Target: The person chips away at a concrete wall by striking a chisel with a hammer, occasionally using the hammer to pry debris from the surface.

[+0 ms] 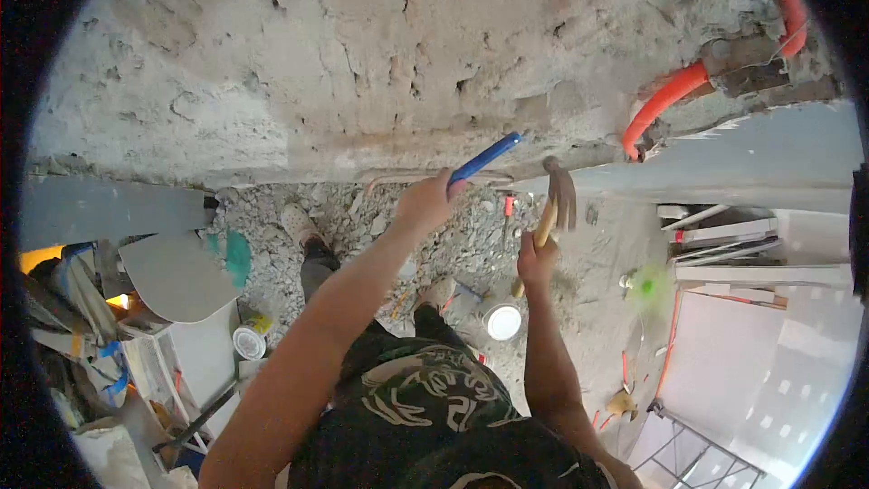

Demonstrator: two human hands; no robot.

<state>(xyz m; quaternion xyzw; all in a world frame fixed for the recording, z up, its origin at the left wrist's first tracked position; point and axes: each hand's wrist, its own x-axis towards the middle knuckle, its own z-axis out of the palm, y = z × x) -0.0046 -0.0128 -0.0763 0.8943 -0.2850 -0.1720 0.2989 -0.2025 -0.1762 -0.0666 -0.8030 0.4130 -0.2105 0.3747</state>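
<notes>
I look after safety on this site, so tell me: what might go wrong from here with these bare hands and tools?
If the hammer in the right hand is swung at the blue tool, a glancing blow might catch the bare left hand gripping it. The shoes are among loose rubble, so footing may slip. A stray strike to the right might damage the orange conduit.

Left hand (427,206) and right hand (538,261) closed at arm's length, left farther forward
</notes>
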